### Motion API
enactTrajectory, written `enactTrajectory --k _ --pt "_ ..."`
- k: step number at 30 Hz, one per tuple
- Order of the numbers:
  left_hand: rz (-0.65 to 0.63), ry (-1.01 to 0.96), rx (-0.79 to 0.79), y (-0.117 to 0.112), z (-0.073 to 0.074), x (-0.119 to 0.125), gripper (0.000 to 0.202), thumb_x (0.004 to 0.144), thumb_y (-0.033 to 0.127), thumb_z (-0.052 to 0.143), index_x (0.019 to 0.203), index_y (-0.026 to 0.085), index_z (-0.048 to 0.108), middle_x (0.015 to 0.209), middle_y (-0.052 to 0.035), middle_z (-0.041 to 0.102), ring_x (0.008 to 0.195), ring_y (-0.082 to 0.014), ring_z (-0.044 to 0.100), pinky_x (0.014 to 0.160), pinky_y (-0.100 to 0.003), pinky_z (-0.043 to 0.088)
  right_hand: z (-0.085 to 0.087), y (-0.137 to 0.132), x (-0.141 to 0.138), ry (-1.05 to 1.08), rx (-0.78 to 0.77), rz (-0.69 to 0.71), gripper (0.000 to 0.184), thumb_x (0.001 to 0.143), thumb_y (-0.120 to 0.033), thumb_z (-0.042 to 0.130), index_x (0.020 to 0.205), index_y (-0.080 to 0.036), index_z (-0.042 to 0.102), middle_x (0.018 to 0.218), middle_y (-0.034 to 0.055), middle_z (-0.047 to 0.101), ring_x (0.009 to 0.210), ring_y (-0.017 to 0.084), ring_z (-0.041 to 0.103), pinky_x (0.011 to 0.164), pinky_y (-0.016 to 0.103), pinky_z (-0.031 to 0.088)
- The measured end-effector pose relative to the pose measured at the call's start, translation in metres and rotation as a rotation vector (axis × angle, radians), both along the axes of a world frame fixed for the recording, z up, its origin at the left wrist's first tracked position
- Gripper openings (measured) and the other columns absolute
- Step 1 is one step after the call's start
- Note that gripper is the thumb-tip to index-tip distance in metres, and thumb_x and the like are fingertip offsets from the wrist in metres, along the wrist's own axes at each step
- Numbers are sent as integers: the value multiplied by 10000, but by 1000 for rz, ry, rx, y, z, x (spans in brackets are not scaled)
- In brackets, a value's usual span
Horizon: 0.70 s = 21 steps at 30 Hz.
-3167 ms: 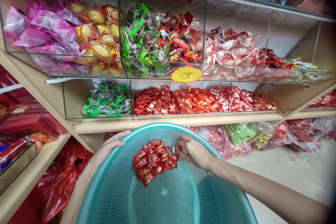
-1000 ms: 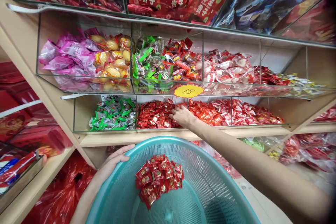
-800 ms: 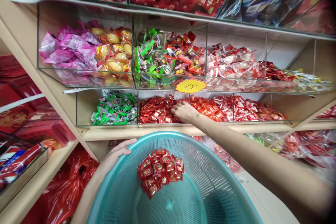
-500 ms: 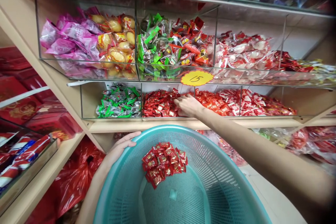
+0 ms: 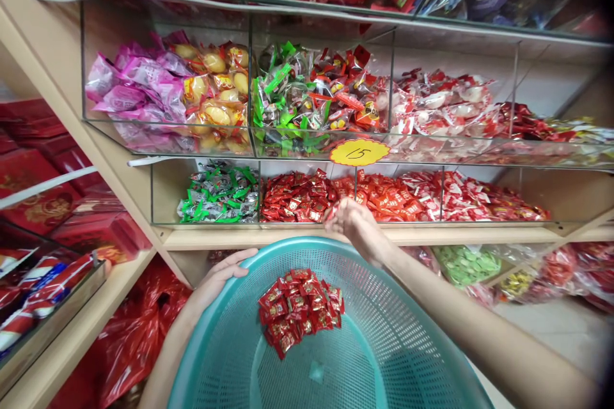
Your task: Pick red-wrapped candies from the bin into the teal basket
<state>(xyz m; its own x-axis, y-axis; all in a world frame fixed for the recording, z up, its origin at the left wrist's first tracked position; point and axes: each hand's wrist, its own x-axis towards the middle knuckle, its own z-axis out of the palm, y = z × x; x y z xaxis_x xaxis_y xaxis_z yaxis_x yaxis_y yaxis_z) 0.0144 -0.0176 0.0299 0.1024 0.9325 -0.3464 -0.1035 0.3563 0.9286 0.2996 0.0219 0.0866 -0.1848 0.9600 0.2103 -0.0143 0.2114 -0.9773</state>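
Observation:
My left hand [image 5: 218, 278] grips the rim of a teal mesh basket [image 5: 384, 307] held below the shelf. A heap of small red wrapped candies [image 5: 300, 310] lies in the basket. My right hand [image 5: 352, 223] hovers over the basket's far rim, just in front of the clear bin of red candies [image 5: 295, 195]. Its fingers are curled together around a few red candies, one showing at the fingertips.
Clear bins hold green-and-silver candies [image 5: 215, 192], orange-red candies [image 5: 384, 195] and red-white ones [image 5: 460, 195]. Above are pink, yellow and mixed packets, with a yellow tag marked 15 [image 5: 359, 152]. Red boxes [image 5: 43, 192] fill the left shelves. Bagged sweets [image 5: 463, 262] lie lower right.
My right hand left the basket, reached into the red candy bin, closed there, and has now drawn back out toward the basket. The left hand stayed on the rim.

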Motion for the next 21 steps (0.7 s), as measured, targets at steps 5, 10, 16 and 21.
enactTrajectory --k 5,10,16,21 --pt "-1 -10 -12 1 -1 1 478 600 182 659 1077 195 677 950 -31 756 866 -223 674 746 -277 490 -28 -30 6 188 -284 136 145 773 -346 452 795 -209 407 931 52 617 680 116 576 678 276 477" --pt "4 -37 -28 5 -8 -2 508 581 189 675 1089 196 672 977 -50 751 849 -250 683 754 -326 505 -38 -36 15 209 -364 156 147 767 -316 488 814 -214 393 938 38 617 643 99 574 653 258 477" --pt "-12 -80 -29 7 -10 -2 483 585 187 673 1068 197 679 972 -45 755 943 -264 671 833 -340 496 -46 -36 21 106 -376 173 90 781 -280 397 839 -212 392 799 19 607 627 112 559 643 261 467" --pt "-24 -56 -31 9 -12 -4 494 590 193 678 1084 213 667 1075 -40 728 1004 -264 650 856 -334 489 -53 -37 28 -489 -181 203 61 761 -244 458 779 -186 461 659 -20 534 553 108 502 562 246 422"
